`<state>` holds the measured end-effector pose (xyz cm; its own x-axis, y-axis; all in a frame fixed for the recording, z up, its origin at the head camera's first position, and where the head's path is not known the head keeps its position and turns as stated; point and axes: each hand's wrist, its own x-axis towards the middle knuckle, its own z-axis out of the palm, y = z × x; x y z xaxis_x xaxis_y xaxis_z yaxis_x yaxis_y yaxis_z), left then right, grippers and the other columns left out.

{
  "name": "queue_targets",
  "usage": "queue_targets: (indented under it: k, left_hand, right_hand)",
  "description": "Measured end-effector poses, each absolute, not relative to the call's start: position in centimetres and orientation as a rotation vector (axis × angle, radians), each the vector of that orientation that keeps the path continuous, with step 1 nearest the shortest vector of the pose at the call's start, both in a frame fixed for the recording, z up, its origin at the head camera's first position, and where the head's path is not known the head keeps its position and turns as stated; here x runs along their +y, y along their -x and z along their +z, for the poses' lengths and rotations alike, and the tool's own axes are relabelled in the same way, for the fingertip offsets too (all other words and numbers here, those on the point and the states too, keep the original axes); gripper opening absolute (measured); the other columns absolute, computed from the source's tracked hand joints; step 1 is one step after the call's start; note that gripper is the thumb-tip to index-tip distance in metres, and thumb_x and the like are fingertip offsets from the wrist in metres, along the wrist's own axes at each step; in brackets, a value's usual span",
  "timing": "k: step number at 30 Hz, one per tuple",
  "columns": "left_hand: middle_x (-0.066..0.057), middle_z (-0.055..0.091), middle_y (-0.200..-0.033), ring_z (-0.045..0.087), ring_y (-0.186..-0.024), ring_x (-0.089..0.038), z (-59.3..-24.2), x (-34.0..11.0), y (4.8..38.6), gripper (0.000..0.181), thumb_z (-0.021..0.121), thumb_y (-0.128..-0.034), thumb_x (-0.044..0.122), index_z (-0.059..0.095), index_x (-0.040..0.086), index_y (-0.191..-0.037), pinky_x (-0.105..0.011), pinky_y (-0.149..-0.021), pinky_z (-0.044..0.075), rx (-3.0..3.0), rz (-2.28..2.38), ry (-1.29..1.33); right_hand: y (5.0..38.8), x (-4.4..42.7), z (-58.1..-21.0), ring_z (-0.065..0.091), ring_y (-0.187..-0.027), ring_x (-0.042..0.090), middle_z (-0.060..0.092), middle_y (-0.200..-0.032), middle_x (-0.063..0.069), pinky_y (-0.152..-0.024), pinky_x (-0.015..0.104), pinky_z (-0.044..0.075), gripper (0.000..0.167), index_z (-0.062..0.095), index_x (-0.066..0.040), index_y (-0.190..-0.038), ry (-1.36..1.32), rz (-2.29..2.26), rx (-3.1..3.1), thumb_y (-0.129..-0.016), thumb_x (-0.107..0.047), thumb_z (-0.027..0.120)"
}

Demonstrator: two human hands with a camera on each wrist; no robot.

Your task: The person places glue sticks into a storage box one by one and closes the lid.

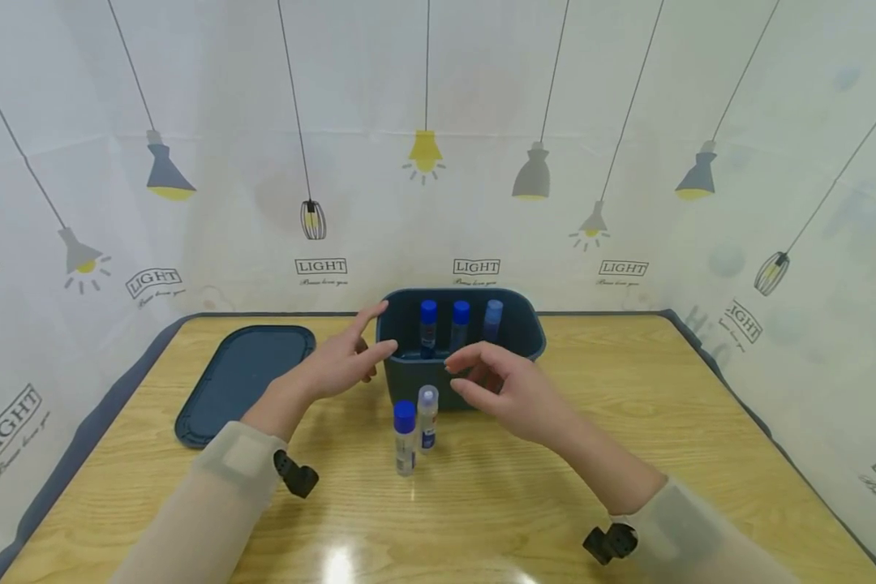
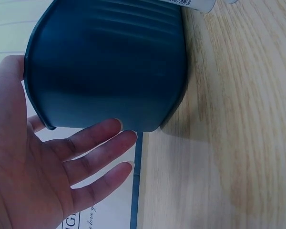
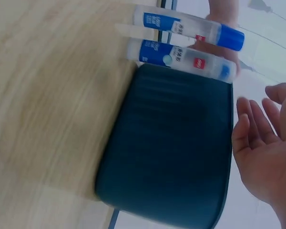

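A dark blue bin (image 1: 438, 385) stands on the table with three blue-capped tubes (image 1: 428, 324) upright inside. My left hand (image 1: 336, 361) is at its left end, thumb and forefinger touching the rim; the other fingers lie loosely along the outer wall (image 2: 105, 71). My right hand (image 1: 507, 389) hovers at the front right of the bin, fingers loosely bent, nothing in them. Two clear liquid glue tubes stand upright before the bin: a blue-capped glue tube (image 1: 405, 438) and a clear-capped glue tube (image 1: 428, 418). Neither hand touches them. In the right wrist view their blue labels (image 3: 155, 52) show.
To the left a dark blue lid (image 1: 244, 381) lies flat on the wooden table (image 1: 482, 519). Behind and at the sides hangs a white sheet (image 1: 365, 162) printed with lamps. The bin stands close to the table's back edge.
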<state>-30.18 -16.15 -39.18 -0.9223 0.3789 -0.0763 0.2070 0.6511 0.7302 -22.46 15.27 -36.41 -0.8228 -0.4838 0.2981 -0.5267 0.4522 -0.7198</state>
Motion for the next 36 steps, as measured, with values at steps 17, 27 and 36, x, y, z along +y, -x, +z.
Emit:
queue_targets:
  k: [17, 27, 36]
  left_hand:
    - [-0.018, 0.073, -0.125, 0.073, -0.104, -0.026, -39.1, -16.2, 29.8, 0.083, 0.049, -0.1058, 0.077, 0.007, 0.053, -0.173, -0.049, -0.093, 0.058, 2.652, 1.133, -0.479]
    - [-0.020, 0.074, -0.121, 0.073, -0.101, -0.027, -39.0, -16.1, 30.0, 0.079, 0.051, -0.1109, 0.065, 0.006, 0.051, -0.174, -0.048, -0.092, 0.058, 2.657, 1.135, -0.486]
    - [-0.019, 0.074, -0.120, 0.073, -0.099, -0.025, -39.2, -16.1, 30.0, 0.083, 0.049, -0.1070, 0.074, 0.006, 0.052, -0.174, -0.050, -0.095, 0.058, 2.660, 1.134, -0.494]
  right_hand:
    - [23.1, 13.3, -39.3, 0.067, -0.090, 0.011, 0.071, -0.143, 0.005, -0.079, 0.029, 0.060, 0.044, 0.065, -0.014, -0.151, -1.085, 1.348, -2.767, -0.108, -0.021, 0.072]
    - [23.1, 12.9, -39.7, 0.066, -0.085, 0.013, 0.076, -0.123, 0.002, -0.071, 0.028, 0.058, 0.039, 0.068, -0.015, -0.146, -1.016, 1.383, -2.765, -0.108, -0.019, 0.073]
    - [23.0, 13.0, -40.0, 0.066, -0.086, 0.012, 0.077, -0.116, 0.001, -0.072, 0.026, 0.058, 0.032, 0.071, -0.018, -0.136, -0.980, 1.369, -2.733, -0.105, -0.021, 0.078]
